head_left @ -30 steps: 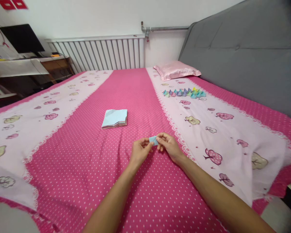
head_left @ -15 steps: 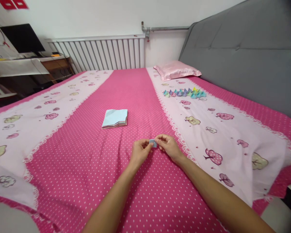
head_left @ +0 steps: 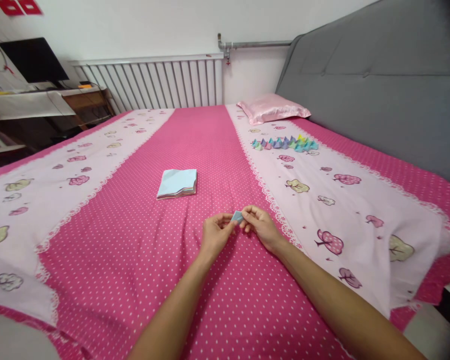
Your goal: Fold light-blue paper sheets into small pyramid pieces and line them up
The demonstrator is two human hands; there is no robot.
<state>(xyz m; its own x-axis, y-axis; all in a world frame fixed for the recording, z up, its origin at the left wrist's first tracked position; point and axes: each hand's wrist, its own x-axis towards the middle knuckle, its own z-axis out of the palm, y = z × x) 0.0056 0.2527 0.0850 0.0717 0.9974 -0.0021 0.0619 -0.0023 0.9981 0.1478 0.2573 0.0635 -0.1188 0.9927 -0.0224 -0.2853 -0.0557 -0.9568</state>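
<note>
A small folded piece of light blue paper [head_left: 237, 216] is pinched between my two hands, above the pink dotted bedspread [head_left: 142, 240]. My left hand [head_left: 216, 234] grips its left side with thumb and fingers. On its right side, the thumb and fingertips of my right hand [head_left: 260, 225] are closed. Fingers cover part of the paper, so its full shape is hidden. Beyond my left hand lies a stack of square paper sheets [head_left: 177, 183], pale blue on top.
Several folded paper pieces in blue, purple, green and yellow [head_left: 285, 143] stand at the back right. Behind them lies a pink pillow [head_left: 273, 108] near the grey headboard [head_left: 375, 85]. A white radiator [head_left: 157, 82] lines the wall; a monitor [head_left: 33, 60] stands far left.
The small blue paper has turned to a slant between my fingers, and my right fingers have shifted slightly on it. The stack and the folded pieces stay where they were.
</note>
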